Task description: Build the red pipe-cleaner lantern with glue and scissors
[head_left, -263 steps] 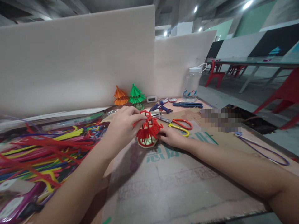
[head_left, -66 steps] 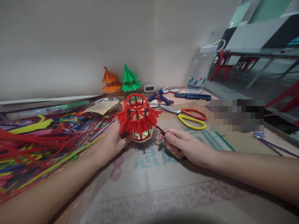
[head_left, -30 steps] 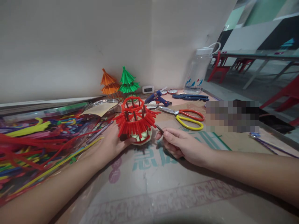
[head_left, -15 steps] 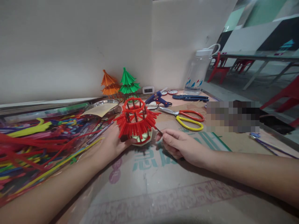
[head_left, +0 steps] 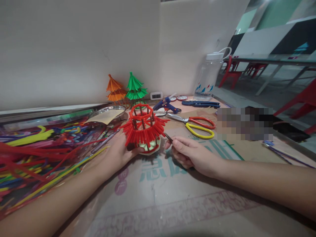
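A small red pipe-cleaner lantern (head_left: 143, 126) with a fringed skirt and a pale round base stands a little above the cardboard. My left hand (head_left: 118, 152) cups its lower left side, thumb under the fringe. My right hand (head_left: 190, 154) is just to the right of the lantern, thumb and forefinger pinched on a thin dark stick (head_left: 168, 137) whose tip points at the fringe.
A pile of coloured pipe cleaners (head_left: 37, 148) fills the left. Behind are orange (head_left: 113, 90) and green (head_left: 134, 88) fringed trees, a metal dish (head_left: 108, 113), a blue glue gun (head_left: 167, 104), red-and-yellow scissors (head_left: 197, 126), a clear jug (head_left: 208, 77) and a white partition.
Over the last second almost nothing moved; the lantern and both hands hold their places. Several seconds ago both hands worked on the lantern resting on the cardboard, without the stick.
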